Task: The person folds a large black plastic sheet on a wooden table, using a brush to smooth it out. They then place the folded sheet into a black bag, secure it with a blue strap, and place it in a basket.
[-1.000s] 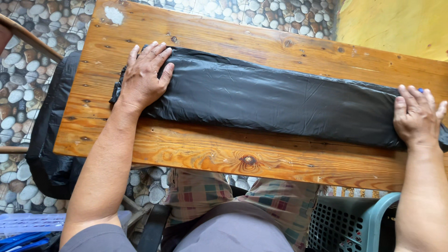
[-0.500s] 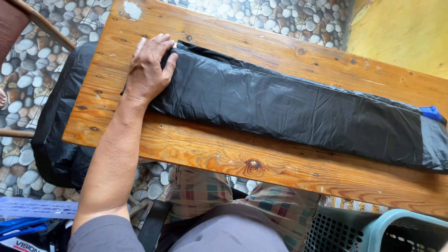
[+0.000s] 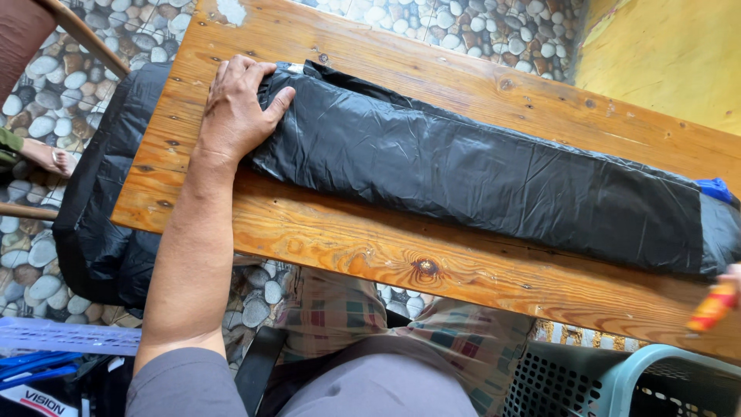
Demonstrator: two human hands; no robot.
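The long black plastic bundle (image 3: 494,170) lay slantwise across the wooden table (image 3: 370,247), filling most of its middle, with the left hand (image 3: 235,108) pressed flat on the bundle's left end and blocking that side. Nearer the person than the bundle, a bare strip of board ran the table's whole length, open except at its far right, where the right hand (image 3: 729,282) held a small orange-and-yellow object (image 3: 712,306). Beyond the bundle, another bare strip stayed free along the table's far edge.
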